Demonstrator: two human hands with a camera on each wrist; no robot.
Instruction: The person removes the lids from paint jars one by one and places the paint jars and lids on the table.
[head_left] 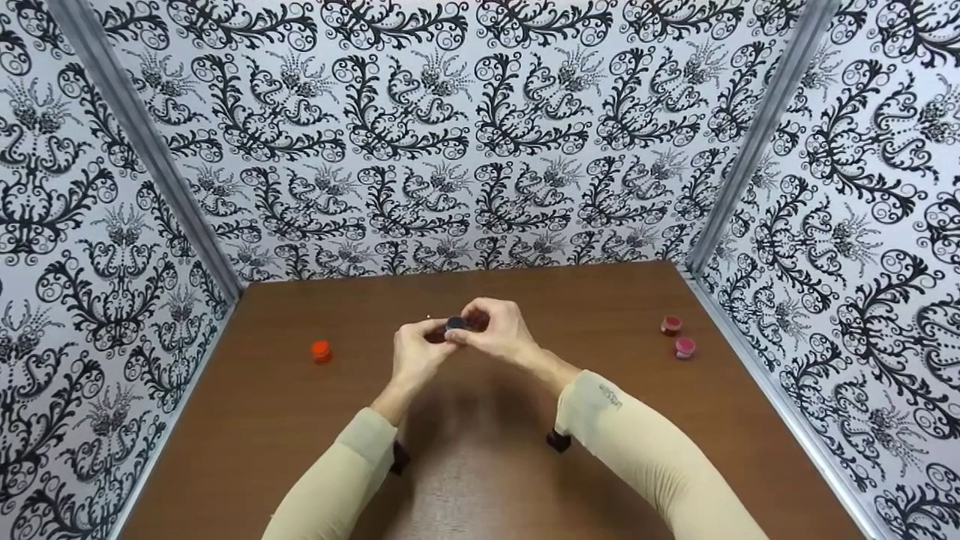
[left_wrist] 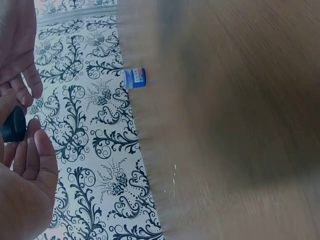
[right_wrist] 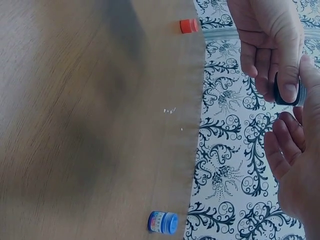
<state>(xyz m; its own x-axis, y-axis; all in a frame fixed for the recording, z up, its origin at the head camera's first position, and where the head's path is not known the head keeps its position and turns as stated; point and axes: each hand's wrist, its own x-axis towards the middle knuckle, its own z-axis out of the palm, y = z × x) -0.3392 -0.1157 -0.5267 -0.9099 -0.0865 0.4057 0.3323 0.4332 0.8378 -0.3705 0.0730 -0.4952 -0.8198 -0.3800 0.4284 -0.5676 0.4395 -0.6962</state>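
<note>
Both hands hold a small dark paint jar (head_left: 455, 323) above the middle of the table, near its back. The left hand (head_left: 417, 355) pinches it from the left; in the right wrist view its thumb lies along the dark side of the jar (right_wrist: 287, 90). From the right, the fingers and thumb of the right hand (head_left: 501, 330) grip the same jar. Fingers cover part of it in every view, so whether the lid is loose cannot be told. A blue paint jar (right_wrist: 163, 223) stands on the table beyond the hands, hidden in the head view.
An orange paint jar (head_left: 321, 352) stands at the left of the brown table (head_left: 465, 487). Toward the right edge are a dark red jar (head_left: 671, 325) and a pink jar (head_left: 684, 347). Small white specks (right_wrist: 170, 110) lie near the back. Patterned walls (head_left: 450, 150) enclose three sides.
</note>
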